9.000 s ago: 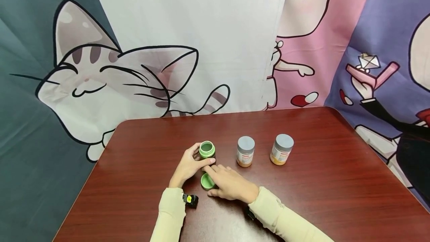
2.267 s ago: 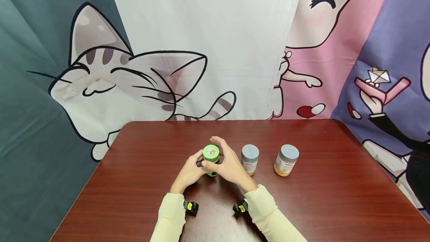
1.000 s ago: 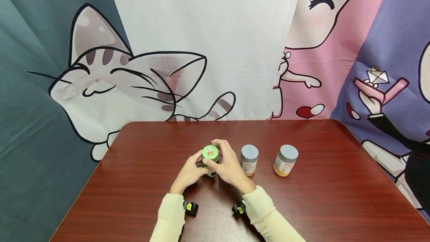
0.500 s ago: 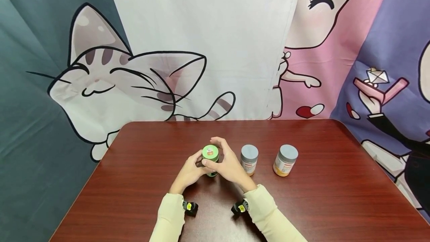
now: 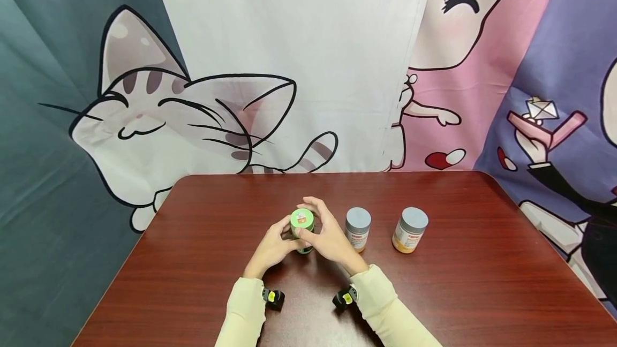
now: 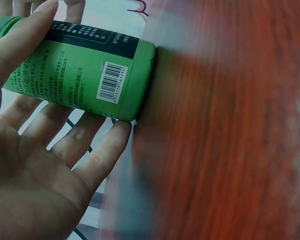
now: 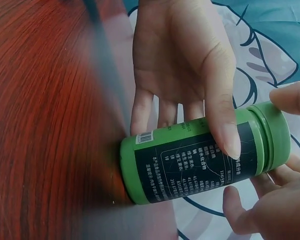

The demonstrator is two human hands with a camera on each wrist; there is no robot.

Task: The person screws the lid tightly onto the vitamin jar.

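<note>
A green plastic bottle with a dark printed label stands upright on the table, its green screw cap on its mouth. My left hand grips the body from the left. Its thumb lies across the label, the other fingers behind, as the left wrist view shows with the barcode side. My right hand holds the cap from the right, with the thumb on the near side and fingertips on the far side. In the right wrist view its thumb touches the cap's edge.
Two white bottles with grey caps stand to the right: one close beside my right hand, the other farther right, showing an orange-yellow base. A cartoon-printed cloth hangs behind the brown table.
Nine seconds ago the green bottle was uncapped, its cap lying in front; now the cap is on. Lately my right fingers loosen and close around the cap while the left hand stays still.
</note>
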